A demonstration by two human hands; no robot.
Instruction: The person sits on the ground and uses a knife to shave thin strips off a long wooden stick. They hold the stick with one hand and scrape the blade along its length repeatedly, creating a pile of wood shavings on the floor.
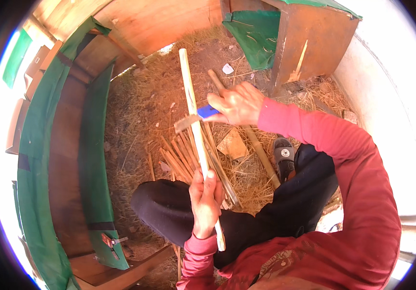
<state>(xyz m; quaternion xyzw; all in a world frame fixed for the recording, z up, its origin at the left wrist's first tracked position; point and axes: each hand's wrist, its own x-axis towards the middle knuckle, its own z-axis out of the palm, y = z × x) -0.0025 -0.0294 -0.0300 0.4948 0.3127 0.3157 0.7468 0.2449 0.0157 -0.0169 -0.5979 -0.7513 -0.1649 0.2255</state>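
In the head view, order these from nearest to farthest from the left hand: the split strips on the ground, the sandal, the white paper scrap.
From the left hand:
1. Split strips, just ahead of it on the ground.
2. Sandal, off to the right.
3. White paper scrap, far ahead near the green sheet.

Straw-strewn dirt ground (179,77) carries everything. Split bamboo strips (179,159) lie on it. Just right of them lies a bamboo pole (261,154).

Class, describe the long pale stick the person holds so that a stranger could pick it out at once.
Start at the dark trousers low in the picture. Above the knee the left hand grips a stick that runs up over the straw. Unlike the shorter brown slats on the ground, it is pale, raised, and crossed by a blade in the right hand.
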